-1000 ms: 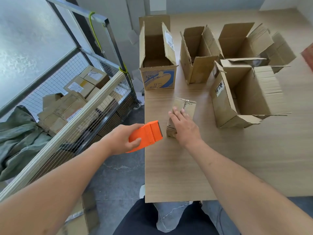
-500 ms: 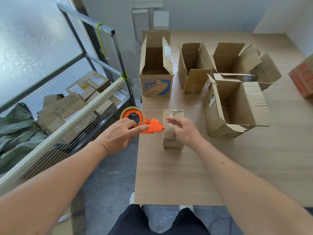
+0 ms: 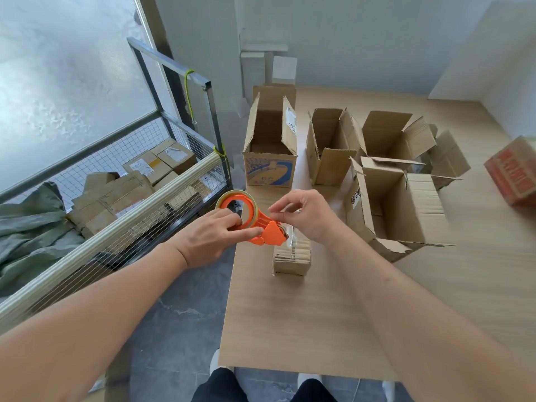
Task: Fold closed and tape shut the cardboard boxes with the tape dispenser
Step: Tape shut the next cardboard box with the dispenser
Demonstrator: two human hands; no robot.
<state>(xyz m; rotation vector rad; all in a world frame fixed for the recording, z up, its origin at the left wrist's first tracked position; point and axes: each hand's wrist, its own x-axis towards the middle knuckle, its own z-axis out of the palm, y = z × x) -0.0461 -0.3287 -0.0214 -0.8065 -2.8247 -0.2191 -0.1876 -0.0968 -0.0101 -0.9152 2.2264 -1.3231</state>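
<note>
— What have your hands got?

— My left hand point(image 3: 213, 235) has its grip curled round the orange tape dispenser point(image 3: 255, 224), fingers across the handle and the roll, holding it above the worktop's point(image 3: 290, 320) left edge. My right hand point(image 3: 307, 216) is just beside the dispenser's cutter end, thumb and forefinger pressed together in a pinch; I take it to be the clear tape end, though the tape itself is too faint to be sure.

— And the box you're working on?

— The small closed box point(image 3: 291, 256) lies on the worktop directly under both hands, its flaps folded down, with a shiny clear strip showing on its top near the dispenser.

— What's further out?

— Behind it stand open boxes: one with a blue print point(image 3: 269, 169), a plain tall one point(image 3: 330, 152), a big one lying on its side point(image 3: 406, 210) and another open one behind that point(image 3: 397, 137). A red carton point(image 3: 514, 175) sits at the far right. Left of the worktop is a wire cage cart point(image 3: 162, 181) with boxes inside.
</note>
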